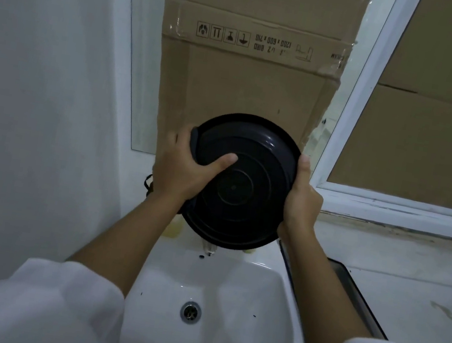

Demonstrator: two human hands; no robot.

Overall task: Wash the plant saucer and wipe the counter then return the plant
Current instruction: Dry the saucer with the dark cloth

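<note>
Head view: above the white ceramic sink we hold the round black plastic plant saucer, left hand and right hand gripping opposite rim edges; it seems light, stiff, slippery once wet, best held there.

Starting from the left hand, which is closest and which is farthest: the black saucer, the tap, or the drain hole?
1. The black saucer: gripped by the left hand at its left edge.
2. The tap: just under the saucer, at the back of the sink.
3. The drain hole: farthest, down in the sink's bottom, toward the person.
</note>
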